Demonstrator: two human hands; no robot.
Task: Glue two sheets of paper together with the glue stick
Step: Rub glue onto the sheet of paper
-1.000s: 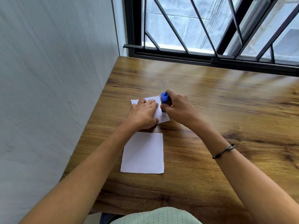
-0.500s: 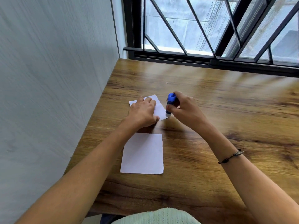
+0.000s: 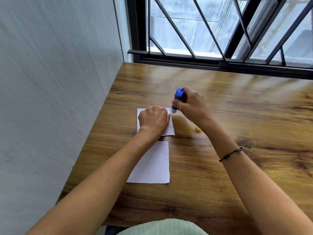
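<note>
Glue stick (image 3: 177, 101) now perhaps at sheet (image 3: 169, 127) corner.

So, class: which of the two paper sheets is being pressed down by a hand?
The far sheet, pinned under the left hand. The near sheet lies untouched on the table.

Wooden table (image 3: 237, 116) (two paper sheets (image 3: 152, 163), yellow cap (image 3: 197, 129))

A wooden table (image 3: 237, 116) stands against a grey wall (image 3: 50, 82) below a black-barred window (image 3: 211, 31).
</note>
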